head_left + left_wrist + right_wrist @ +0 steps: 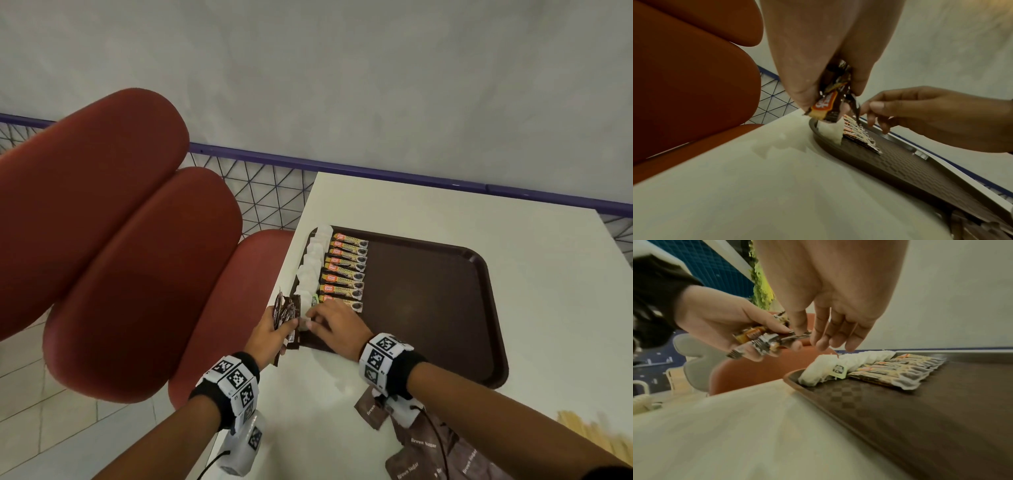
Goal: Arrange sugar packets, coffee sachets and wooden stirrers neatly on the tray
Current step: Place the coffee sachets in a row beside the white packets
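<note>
A dark brown tray [428, 301] lies on the white table [445, 205]. Along its left edge runs a row of white packets [313, 263] [859, 358], and beside it a row of coffee sachets [344, 270] [896, 371]. My left hand [282, 323] [725, 321] hovers at the tray's near left corner and grips a bundle of dark coffee sachets [286, 310] [828, 105] [760, 340]. My right hand [315, 320] [869, 105] [803, 334] reaches across to that bundle, its thumb and forefinger pinching the end of one sachet.
Brown sugar packets [424, 445] lie on the table under my right forearm, and pale wooden stirrers [592, 431] show at the lower right edge. Red cushioned chairs [120, 240] stand left of the table. A purple rail [376, 171] runs behind it.
</note>
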